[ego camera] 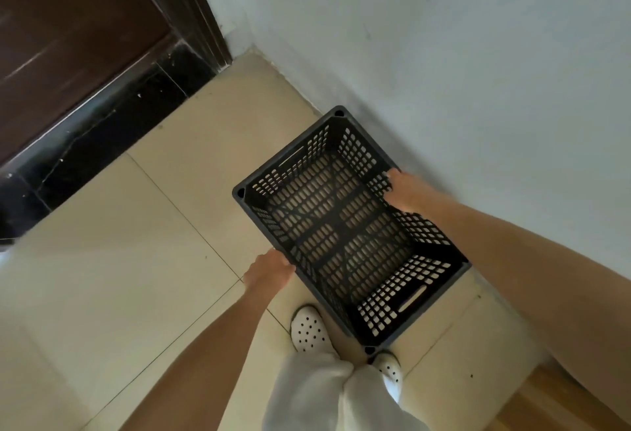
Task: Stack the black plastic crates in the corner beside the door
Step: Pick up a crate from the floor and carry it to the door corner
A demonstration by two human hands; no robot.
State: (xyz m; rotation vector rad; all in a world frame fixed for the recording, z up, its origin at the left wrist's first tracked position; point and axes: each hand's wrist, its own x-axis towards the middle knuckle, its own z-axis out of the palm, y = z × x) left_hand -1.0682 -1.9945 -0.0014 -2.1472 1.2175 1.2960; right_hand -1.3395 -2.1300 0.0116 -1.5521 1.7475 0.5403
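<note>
A black plastic crate (345, 225) with perforated walls and floor is held open side up above the tiled floor, close to the pale wall. My left hand (268, 272) grips its near long rim. My right hand (406, 191) grips the far long rim beside the wall. The crate holds nothing inside. Only this one crate is in view. The corner beside the door (252, 51) lies ahead and to the left of the crate.
A dark brown door (68, 38) with a black stone threshold (102, 137) fills the upper left. The pale wall (444, 38) runs along the right. My white perforated shoes (309, 328) stand on beige tiles below the crate. A wooden surface (546, 403) shows at the bottom right.
</note>
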